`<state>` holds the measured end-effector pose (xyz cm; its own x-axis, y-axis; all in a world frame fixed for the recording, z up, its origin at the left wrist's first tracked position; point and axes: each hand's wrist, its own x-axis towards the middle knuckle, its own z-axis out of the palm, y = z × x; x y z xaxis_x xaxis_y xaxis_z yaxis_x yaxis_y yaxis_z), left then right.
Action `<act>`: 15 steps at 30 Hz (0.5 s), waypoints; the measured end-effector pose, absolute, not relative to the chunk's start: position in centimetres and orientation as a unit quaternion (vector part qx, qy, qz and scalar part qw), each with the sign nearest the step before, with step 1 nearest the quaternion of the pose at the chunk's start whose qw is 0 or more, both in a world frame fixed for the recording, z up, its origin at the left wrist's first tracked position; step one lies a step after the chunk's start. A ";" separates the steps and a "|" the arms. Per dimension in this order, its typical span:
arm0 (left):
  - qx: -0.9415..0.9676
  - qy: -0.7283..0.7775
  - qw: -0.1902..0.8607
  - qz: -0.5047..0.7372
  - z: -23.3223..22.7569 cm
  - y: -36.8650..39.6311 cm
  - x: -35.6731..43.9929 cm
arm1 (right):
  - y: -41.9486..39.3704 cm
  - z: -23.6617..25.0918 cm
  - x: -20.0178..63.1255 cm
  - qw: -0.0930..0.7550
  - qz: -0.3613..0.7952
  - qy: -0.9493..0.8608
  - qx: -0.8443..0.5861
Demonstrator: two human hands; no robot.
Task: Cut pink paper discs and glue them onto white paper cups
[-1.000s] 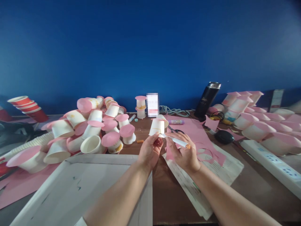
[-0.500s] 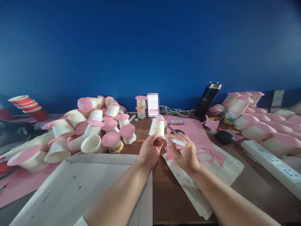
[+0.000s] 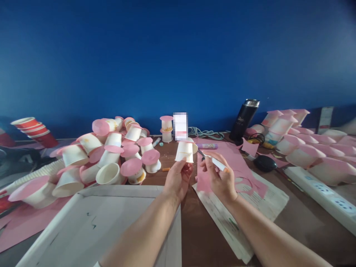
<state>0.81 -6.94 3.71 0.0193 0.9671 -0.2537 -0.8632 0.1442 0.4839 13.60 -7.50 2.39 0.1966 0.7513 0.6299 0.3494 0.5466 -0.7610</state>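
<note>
Your left hand (image 3: 176,180) grips 1 white paper cup (image 3: 185,151) by its lower rim, fingers curled shut around it and the thumb pressed to the near side. The cup is held upside down, raised above the brown table (image 3: 204,237), near the middle of the scene. Your right hand (image 3: 219,180) sits just right of the cup, its fingers closed on a white marker (image 3: 218,163) with an orange end. The marker slants from upper left to lower right, its left tip close to the cup; whether the tip touches the cup cannot be told.

Beneath the right hand lies a pink paper sheet (image 3: 236,157) with round cut-outs, resting on a printed white sheet (image 3: 264,198). To the near left, a large grey-white board (image 3: 91,218) covers the table edge. At far left, a heap of white cups with pink discs (image 3: 111,154) spreads across the surface, with stacked red cups (image 3: 35,129) beyond it. 2 cups stacked under a pink disc (image 3: 167,128) stand at the far centre. A black flask (image 3: 244,118) leans at the far right, beside a black mouse (image 3: 264,162). More pink-topped cups (image 3: 300,142) fill the right side, and a white power strip (image 3: 322,194) runs along the near right. A blue wall (image 3: 178,55) closes the background.
</note>
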 end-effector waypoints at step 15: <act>0.168 0.274 0.770 0.551 3.6 -8.5 1.6 | -4.8 0.8 13.7 0.654 0.519 -0.407 -0.371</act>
